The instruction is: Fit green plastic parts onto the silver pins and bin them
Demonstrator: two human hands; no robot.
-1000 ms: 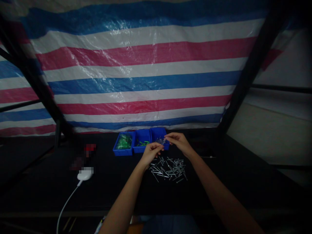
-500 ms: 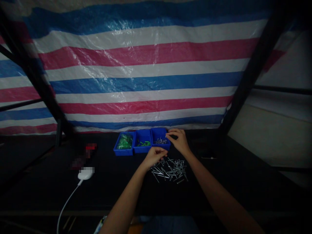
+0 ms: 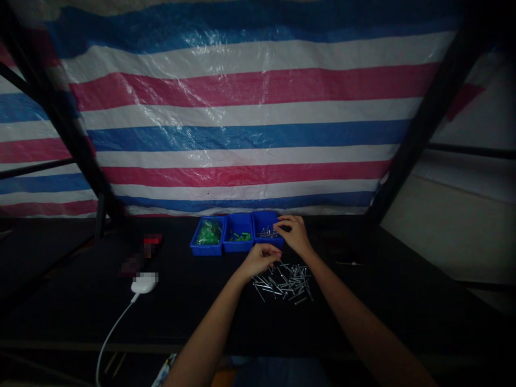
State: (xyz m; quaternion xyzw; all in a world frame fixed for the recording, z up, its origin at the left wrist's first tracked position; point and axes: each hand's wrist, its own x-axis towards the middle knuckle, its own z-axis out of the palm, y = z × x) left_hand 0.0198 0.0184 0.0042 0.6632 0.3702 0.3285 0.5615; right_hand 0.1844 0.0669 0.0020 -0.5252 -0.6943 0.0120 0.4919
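My left hand (image 3: 261, 260) is closed in a pinch at the upper left of a loose pile of metal screws (image 3: 296, 280); what its fingertips hold is too small to name. My right hand (image 3: 293, 232) hangs over the right edge of the right blue bin (image 3: 264, 219), thumb and forefinger pinched together. Anything between them cannot be made out. Small silvery pieces (image 3: 267, 233) lie in that bin. The middle blue bin (image 3: 237, 246) has a few green pieces (image 3: 242, 236) in it.
The left blue bin (image 3: 206, 250) holds a clear bag of green pieces (image 3: 208, 232). A white device (image 3: 144, 283) with a cable lies at the left, near a blurred red item (image 3: 152, 239). Behind the black table (image 3: 181, 301) hangs a striped sheet (image 3: 242, 113).
The view has shifted slightly. My right hand has come a little lower and closer to the small pieces in the right bin; my left hand stays by the pile.
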